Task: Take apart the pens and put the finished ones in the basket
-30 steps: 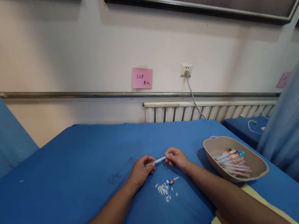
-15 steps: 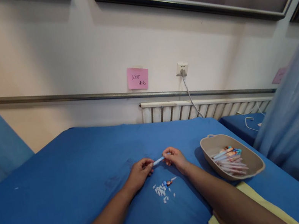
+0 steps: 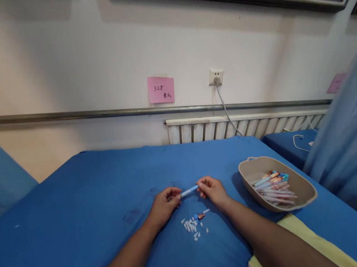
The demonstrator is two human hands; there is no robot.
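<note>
A light blue pen barrel (image 3: 189,191) is held between my two hands above the blue cloth. My left hand (image 3: 164,206) pinches its left end and my right hand (image 3: 212,190) pinches its right end. Below it on the cloth lies a small pile of white, cone-like bits (image 3: 190,226). Against the pile's right edge rests a small blue and brown piece (image 3: 199,217) with a pale tip; its exact kind is unclear. The fingers hide both ends of the barrel.
A beige plastic basket (image 3: 305,196) holding several pens (image 3: 276,187) stands to the right. Yellow cloth or paper (image 3: 299,229) lies partly under my right forearm. Blue curtains (image 3: 352,121) hang at the sides. Behind the blue-covered table (image 3: 103,179) is a white radiator (image 3: 199,131).
The barrel shows slightly more of its length between my hands, and my right hand has shifted a little to the right. The camera view has tilted slightly.
</note>
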